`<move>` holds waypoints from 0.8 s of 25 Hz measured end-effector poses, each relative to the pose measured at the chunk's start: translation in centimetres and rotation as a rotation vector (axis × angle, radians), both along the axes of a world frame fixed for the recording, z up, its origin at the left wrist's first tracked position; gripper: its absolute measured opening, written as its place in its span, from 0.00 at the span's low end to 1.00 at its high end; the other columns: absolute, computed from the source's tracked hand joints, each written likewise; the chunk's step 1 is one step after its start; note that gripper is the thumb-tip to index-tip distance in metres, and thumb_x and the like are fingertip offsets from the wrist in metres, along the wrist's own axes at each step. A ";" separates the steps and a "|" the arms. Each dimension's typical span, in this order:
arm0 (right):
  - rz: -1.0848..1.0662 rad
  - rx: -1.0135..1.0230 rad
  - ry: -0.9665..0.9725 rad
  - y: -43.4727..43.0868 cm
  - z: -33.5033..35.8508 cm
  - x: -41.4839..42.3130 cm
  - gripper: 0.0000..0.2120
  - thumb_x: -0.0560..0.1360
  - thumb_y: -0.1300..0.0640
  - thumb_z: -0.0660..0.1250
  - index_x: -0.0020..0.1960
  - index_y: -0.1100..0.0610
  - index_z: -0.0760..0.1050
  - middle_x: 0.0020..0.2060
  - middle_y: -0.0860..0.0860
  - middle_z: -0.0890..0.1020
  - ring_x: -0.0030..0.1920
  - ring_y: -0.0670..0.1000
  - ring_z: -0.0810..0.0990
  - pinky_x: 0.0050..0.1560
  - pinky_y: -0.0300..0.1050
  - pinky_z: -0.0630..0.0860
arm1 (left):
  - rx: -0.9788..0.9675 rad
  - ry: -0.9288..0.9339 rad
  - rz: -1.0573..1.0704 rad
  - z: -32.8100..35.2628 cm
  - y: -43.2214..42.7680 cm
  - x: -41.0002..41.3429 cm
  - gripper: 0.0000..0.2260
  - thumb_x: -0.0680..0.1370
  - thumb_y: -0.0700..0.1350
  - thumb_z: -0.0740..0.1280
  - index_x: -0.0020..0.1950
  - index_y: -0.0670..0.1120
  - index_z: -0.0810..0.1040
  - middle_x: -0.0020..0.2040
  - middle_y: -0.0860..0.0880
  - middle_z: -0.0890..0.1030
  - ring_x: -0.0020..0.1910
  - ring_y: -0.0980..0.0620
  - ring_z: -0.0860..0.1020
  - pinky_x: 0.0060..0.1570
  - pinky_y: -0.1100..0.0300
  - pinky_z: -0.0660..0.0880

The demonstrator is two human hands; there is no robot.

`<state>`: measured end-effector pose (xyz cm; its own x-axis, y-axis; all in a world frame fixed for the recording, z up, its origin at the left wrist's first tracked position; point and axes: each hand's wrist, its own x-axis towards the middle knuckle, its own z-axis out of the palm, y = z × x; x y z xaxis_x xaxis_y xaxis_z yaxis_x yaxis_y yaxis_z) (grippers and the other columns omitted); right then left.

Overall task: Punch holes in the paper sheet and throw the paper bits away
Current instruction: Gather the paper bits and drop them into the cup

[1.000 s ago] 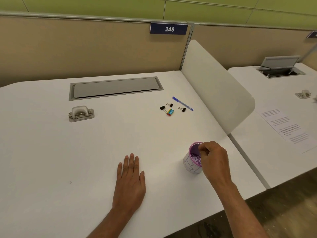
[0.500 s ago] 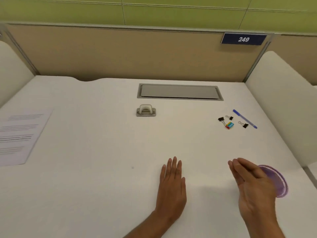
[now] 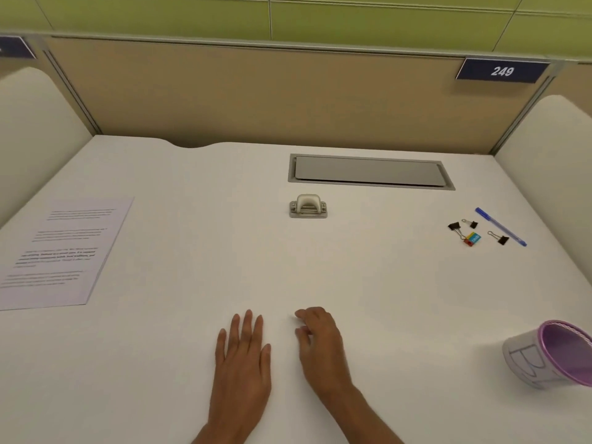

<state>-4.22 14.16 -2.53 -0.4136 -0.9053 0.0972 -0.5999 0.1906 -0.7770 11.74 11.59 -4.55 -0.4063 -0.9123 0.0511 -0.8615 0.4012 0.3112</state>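
A printed paper sheet (image 3: 61, 251) lies flat at the desk's left edge. A small silver hole punch (image 3: 308, 206) stands in the middle of the desk, well beyond both hands. At the far right near edge stands a small white cup with a purple rim (image 3: 551, 357). My left hand (image 3: 242, 363) rests flat on the desk, fingers together, holding nothing. My right hand (image 3: 320, 344) rests just to its right with loosely curled fingers and nothing in it.
Several black binder clips (image 3: 458, 228), a small coloured eraser (image 3: 472, 239) and a blue pen (image 3: 500, 226) lie at the right. A grey cable hatch (image 3: 370, 171) sits at the back. White side dividers (image 3: 551, 174) and a beige back panel (image 3: 256, 97) enclose the desk (image 3: 198, 283).
My right hand left the cup and came left onto the desk beside my left hand. The view swung left, bringing the paper sheet into sight.
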 end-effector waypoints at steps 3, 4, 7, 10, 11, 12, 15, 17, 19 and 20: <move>0.021 -0.020 -0.042 -2.2 0.3 1.5 0.11 0.79 0.66 0.64 0.57 0.57 0.80 0.52 0.46 0.81 0.54 0.45 0.78 0.58 0.43 0.76 | -0.003 0.000 -0.093 -0.2 -1.5 -1.6 0.24 0.83 0.50 0.48 0.79 0.49 0.59 0.80 0.49 0.58 0.80 0.49 0.51 0.76 0.45 0.52; 0.012 -0.023 -0.075 -2.6 0.4 1.6 0.11 0.79 0.66 0.64 0.56 0.56 0.80 0.51 0.46 0.81 0.54 0.45 0.79 0.58 0.44 0.76 | -0.013 -0.003 -0.120 -0.4 -1.8 -1.8 0.24 0.84 0.50 0.48 0.80 0.49 0.57 0.81 0.50 0.56 0.81 0.49 0.50 0.76 0.45 0.51; -0.111 -0.089 -0.120 -2.4 0.4 0.6 0.11 0.78 0.67 0.65 0.55 0.55 0.81 0.51 0.47 0.83 0.55 0.45 0.80 0.61 0.44 0.77 | 0.002 0.008 -0.093 -0.9 -1.7 -1.0 0.26 0.83 0.51 0.50 0.81 0.47 0.53 0.81 0.49 0.53 0.81 0.50 0.48 0.76 0.45 0.51; -0.114 -0.045 -0.052 -2.3 0.0 0.1 0.11 0.79 0.64 0.65 0.58 0.55 0.81 0.56 0.48 0.82 0.58 0.46 0.79 0.65 0.42 0.74 | 0.003 0.012 -0.118 -1.0 -1.3 -0.4 0.26 0.83 0.52 0.50 0.81 0.48 0.53 0.82 0.48 0.54 0.81 0.48 0.49 0.76 0.43 0.52; -0.065 -0.032 0.000 -2.3 -0.2 0.3 0.11 0.80 0.63 0.65 0.59 0.56 0.80 0.57 0.48 0.82 0.59 0.46 0.79 0.66 0.40 0.73 | 0.004 0.015 -0.149 -0.9 -1.4 -0.4 0.25 0.84 0.52 0.50 0.81 0.50 0.52 0.82 0.49 0.53 0.81 0.48 0.48 0.76 0.43 0.52; -0.010 -0.024 0.058 -2.3 -0.4 0.6 0.11 0.80 0.62 0.65 0.60 0.57 0.80 0.58 0.49 0.81 0.60 0.46 0.78 0.67 0.38 0.71 | -0.002 0.026 -0.170 -0.8 -1.5 -0.5 0.25 0.84 0.52 0.49 0.81 0.51 0.50 0.82 0.50 0.52 0.81 0.49 0.47 0.76 0.44 0.51; 0.120 0.013 0.242 -2.0 -0.8 1.4 0.12 0.80 0.58 0.66 0.62 0.59 0.80 0.61 0.51 0.80 0.64 0.48 0.77 0.65 0.36 0.71 | 0.041 0.170 -0.119 -0.2 -2.0 -0.5 0.26 0.84 0.50 0.48 0.81 0.50 0.46 0.81 0.54 0.53 0.80 0.58 0.45 0.78 0.53 0.47; 0.141 0.002 0.332 -2.1 -1.0 1.6 0.10 0.77 0.62 0.69 0.58 0.62 0.81 0.58 0.55 0.82 0.60 0.53 0.81 0.58 0.43 0.79 | 0.085 0.288 -0.029 0.2 -2.0 -0.3 0.25 0.83 0.48 0.51 0.81 0.49 0.50 0.79 0.56 0.56 0.79 0.64 0.45 0.77 0.60 0.45; 0.126 -0.014 0.373 -2.4 -1.0 1.7 0.11 0.71 0.69 0.74 0.53 0.64 0.82 0.51 0.57 0.85 0.51 0.55 0.85 0.49 0.46 0.84 | 0.084 0.338 0.007 0.5 -2.0 -0.2 0.25 0.83 0.46 0.53 0.80 0.48 0.54 0.78 0.56 0.59 0.78 0.66 0.45 0.77 0.61 0.47; 0.122 -0.022 0.412 -2.5 -1.0 1.8 0.14 0.67 0.71 0.77 0.51 0.64 0.83 0.47 0.57 0.85 0.47 0.55 0.86 0.46 0.45 0.84 | 0.070 0.348 0.007 0.6 -2.0 -0.3 0.25 0.83 0.44 0.54 0.80 0.47 0.56 0.77 0.55 0.60 0.77 0.67 0.44 0.77 0.60 0.48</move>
